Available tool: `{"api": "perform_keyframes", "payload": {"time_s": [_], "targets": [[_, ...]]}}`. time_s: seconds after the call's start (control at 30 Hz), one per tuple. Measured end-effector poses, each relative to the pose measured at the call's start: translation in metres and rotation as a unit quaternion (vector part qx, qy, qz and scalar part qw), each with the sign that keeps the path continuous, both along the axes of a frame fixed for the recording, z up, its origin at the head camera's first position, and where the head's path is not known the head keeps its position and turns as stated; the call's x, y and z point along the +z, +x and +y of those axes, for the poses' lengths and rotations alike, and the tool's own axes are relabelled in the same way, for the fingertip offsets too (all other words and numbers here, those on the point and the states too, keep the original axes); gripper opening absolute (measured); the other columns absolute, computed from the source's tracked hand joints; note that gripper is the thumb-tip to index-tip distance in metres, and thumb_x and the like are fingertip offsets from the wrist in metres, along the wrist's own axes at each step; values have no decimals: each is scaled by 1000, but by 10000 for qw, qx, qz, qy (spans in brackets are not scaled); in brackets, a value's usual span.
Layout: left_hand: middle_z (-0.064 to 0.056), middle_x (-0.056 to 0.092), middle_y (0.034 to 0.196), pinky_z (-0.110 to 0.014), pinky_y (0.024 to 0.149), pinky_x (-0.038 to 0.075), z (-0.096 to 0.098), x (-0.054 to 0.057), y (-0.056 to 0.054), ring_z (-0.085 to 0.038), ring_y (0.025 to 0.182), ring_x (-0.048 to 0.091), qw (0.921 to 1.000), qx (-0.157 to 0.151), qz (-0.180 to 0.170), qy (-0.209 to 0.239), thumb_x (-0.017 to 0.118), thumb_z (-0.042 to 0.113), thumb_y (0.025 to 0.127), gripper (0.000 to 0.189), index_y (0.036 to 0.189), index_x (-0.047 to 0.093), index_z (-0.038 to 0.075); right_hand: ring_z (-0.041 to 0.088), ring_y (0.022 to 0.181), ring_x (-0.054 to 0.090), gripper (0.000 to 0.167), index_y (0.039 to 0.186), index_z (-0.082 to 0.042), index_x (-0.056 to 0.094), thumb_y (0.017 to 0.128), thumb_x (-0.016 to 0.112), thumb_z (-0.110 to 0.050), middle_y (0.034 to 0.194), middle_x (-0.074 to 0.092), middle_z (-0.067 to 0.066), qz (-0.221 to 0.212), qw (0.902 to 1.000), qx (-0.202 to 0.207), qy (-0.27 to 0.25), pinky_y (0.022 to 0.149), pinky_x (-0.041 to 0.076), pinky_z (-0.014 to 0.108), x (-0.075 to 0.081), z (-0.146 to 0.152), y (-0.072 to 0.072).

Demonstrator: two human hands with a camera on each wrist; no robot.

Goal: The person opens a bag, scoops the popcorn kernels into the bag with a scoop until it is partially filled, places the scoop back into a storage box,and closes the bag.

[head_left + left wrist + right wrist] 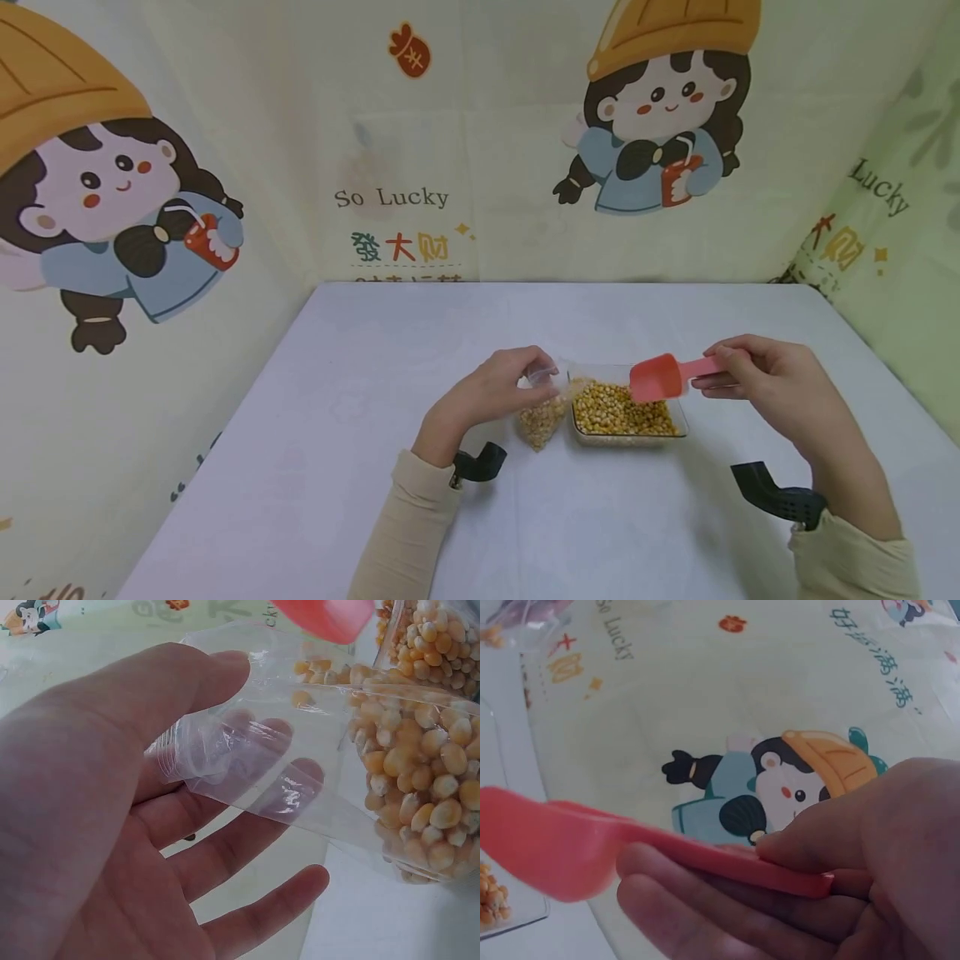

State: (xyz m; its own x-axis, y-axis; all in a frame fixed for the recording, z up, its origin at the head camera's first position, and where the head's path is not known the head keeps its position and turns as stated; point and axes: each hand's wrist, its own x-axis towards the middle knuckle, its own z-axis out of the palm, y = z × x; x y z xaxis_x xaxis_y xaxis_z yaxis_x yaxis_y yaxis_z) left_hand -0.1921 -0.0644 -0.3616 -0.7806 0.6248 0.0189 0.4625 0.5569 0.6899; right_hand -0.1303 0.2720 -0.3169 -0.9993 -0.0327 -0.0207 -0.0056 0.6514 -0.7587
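My left hand (501, 385) pinches the top of a clear plastic bag (322, 814) between thumb and fingers. Corn kernels (420, 776) fill the bag's lower part, and a few lie higher up near its mouth. Just right of the bag stands a clear rectangular container (630, 440) with yellow corn kernels (618, 410) in it. My right hand (776, 387) grips a pink scoop (658, 379) by its handle, thumb on top and fingers beneath. The scoop's bowl is over the container's right part, pointing left toward the bag.
A white table (360, 400) lies under both hands. Behind it hangs a pale cloth (510, 167) printed with cartoon figures and lettering, which also covers the left and right sides. Black wrist mounts (480, 462) sit on both forearms.
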Motion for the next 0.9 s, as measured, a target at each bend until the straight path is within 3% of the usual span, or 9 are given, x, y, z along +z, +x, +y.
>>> {"api": "perform_keyframes", "payload": {"time_s": [0.17,0.67,0.9], "targets": [[1,64,119,-34,98,49,-1,0,-1,-14,113,57,10000,77,-30,-48,63,31,96,34,124,59,11,15,80,75,45,125,7,56,106,45,-31,104,72,22,230,9994,19,273,73,60,31,-4,-1,0],[0,63,115,-33,94,50,-1,1,-1,-14,106,57,9998,185,-60,-78,65,32,96,40,127,58,8,22,78,75,43,122,9,58,105,46,-28,100,72,23,469,9964,-85,697,74,59,40,-4,-10,1],[0,63,114,-31,92,50,0,2,-1,-14,105,57,9997,178,-125,-96,66,33,95,42,127,58,8,21,78,75,42,122,11,57,105,46,-27,98,73,22,306,9971,-38,693,74,59,40,-7,-12,0]]}}
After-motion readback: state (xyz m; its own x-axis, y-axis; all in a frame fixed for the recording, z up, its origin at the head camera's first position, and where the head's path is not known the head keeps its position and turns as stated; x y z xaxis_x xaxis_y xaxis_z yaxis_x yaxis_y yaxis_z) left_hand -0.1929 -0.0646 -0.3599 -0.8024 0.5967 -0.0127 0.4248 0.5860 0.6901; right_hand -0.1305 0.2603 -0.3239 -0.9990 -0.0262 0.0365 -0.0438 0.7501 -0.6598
